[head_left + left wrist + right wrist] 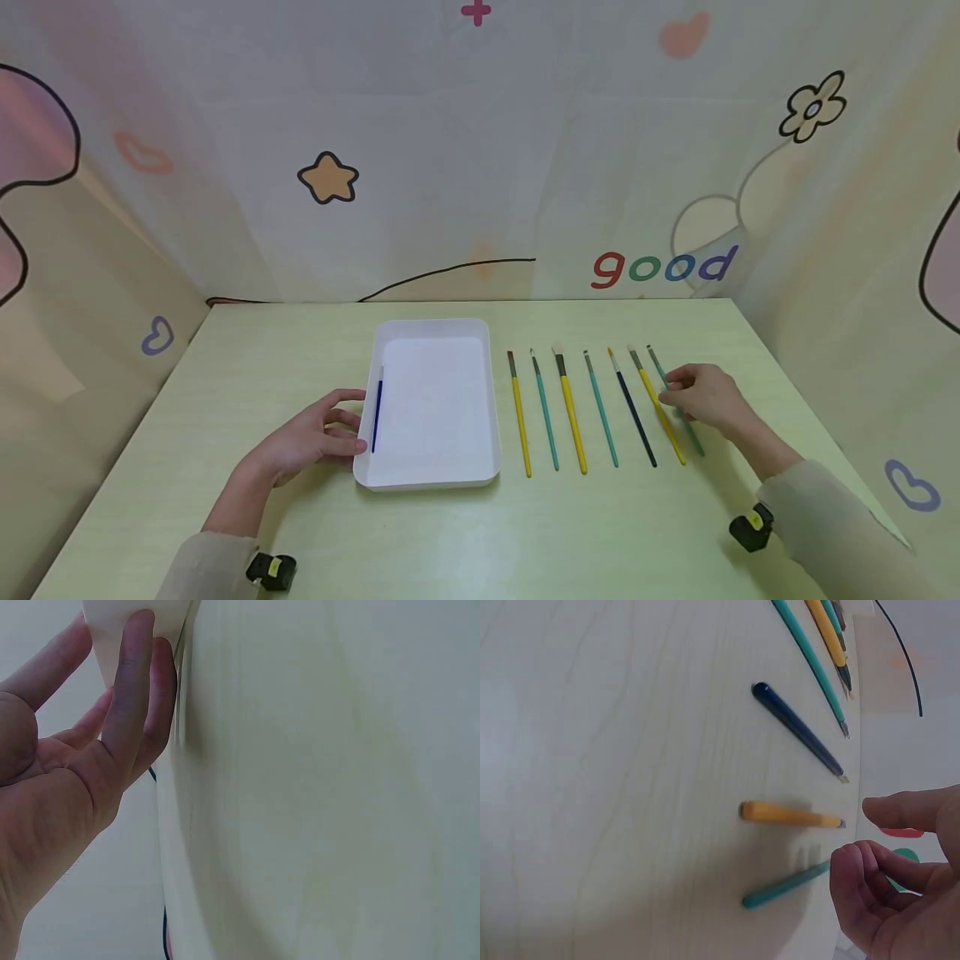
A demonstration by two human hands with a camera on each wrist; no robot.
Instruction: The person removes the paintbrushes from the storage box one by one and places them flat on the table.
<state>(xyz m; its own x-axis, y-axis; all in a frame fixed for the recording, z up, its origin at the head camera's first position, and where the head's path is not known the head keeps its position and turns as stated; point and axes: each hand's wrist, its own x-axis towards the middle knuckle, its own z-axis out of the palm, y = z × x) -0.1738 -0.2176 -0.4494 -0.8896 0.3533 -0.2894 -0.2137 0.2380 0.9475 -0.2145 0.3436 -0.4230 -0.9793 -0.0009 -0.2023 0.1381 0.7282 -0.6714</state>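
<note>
My left hand (pixel 322 433) touches the left side of a white rectangular tray (pixel 493 400); in the left wrist view its fingers (pixel 133 682) lie against the tray's outer wall (pixel 166 619). Inside, along that side, lies a thin paintbrush with a blue handle (pixel 377 417). Over the right end of a row of paintbrushes hovers my right hand (pixel 705 396), thumb and fingers apart with nothing between them. Nearest below it are the teal paintbrush (pixel 784 889) at the row's end, partly hidden by the hand, and a yellow paintbrush (pixel 787 814).
Left of these, the row continues with a dark blue brush (pixel 636 417), teal brushes (pixel 602 408) and yellow brushes (pixel 519 417), bristles toward the back. A printed curtain (pixel 450 192) surrounds the pale wooden table (pixel 465 542) at the back and sides.
</note>
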